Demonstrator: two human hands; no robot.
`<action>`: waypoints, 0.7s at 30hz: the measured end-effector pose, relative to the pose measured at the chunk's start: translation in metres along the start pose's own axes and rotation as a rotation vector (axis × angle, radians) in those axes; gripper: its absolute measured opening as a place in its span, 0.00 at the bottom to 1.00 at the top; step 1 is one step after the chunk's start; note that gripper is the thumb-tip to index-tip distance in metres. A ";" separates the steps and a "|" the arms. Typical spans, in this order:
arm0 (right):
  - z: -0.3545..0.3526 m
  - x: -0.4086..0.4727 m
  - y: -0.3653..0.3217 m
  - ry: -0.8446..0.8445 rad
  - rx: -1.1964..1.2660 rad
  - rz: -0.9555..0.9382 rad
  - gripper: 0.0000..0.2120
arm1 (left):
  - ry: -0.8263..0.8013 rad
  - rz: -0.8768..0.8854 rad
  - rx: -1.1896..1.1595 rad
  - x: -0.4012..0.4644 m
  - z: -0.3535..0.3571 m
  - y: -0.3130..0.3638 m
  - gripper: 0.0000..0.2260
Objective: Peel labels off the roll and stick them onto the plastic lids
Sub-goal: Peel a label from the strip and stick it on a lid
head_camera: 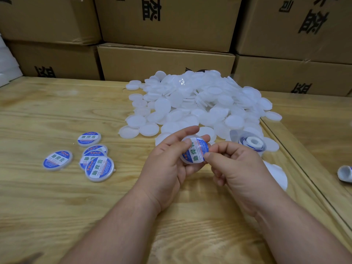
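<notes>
Stacked cardboard boxes (167, 60) stand along the table's (57, 197) far edge. I see the left hand (167, 164) gripping one lid (194, 150) above mid-table; the right hand (236, 164) pinches its blue label (197, 151) at the edge. Bare lids (200, 105) are heaped beyond, label roll (251, 142) at the heap's near right. Five labelled lids (89, 157) lie toward the left edge.

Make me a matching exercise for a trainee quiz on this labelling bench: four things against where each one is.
Things:
1. label roll
2. finished lids
3. blank lids
4. lid being labelled

Places:
A. piled mid-table before the cardboard boxes
B. held in both hands
C. table's left part
D. beyond the right hand

Pairs: 1-D, 2-C, 3-A, 4-B
</notes>
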State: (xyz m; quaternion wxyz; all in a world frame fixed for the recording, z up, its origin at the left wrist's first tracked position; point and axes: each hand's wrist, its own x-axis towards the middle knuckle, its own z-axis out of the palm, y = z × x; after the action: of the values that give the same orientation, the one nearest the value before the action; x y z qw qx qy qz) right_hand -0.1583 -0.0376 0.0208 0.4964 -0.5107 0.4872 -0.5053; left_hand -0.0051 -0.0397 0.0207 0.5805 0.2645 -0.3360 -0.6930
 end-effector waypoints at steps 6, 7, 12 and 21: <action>-0.001 0.000 0.000 0.010 -0.012 -0.002 0.04 | 0.001 0.004 0.012 0.000 -0.001 0.000 0.12; -0.001 0.000 0.000 0.012 -0.015 -0.002 0.05 | 0.000 0.004 0.014 0.001 -0.001 -0.001 0.12; 0.000 0.000 0.000 0.011 -0.025 -0.001 0.05 | -0.004 -0.001 0.023 0.001 -0.002 -0.001 0.13; 0.000 0.000 0.000 0.019 -0.048 -0.006 0.05 | -0.003 -0.001 0.034 0.000 -0.002 -0.002 0.14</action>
State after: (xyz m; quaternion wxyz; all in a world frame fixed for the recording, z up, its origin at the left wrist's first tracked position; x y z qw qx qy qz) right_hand -0.1579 -0.0378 0.0203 0.4778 -0.5191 0.5026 -0.4997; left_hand -0.0046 -0.0402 0.0176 0.5750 0.2738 -0.3484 -0.6878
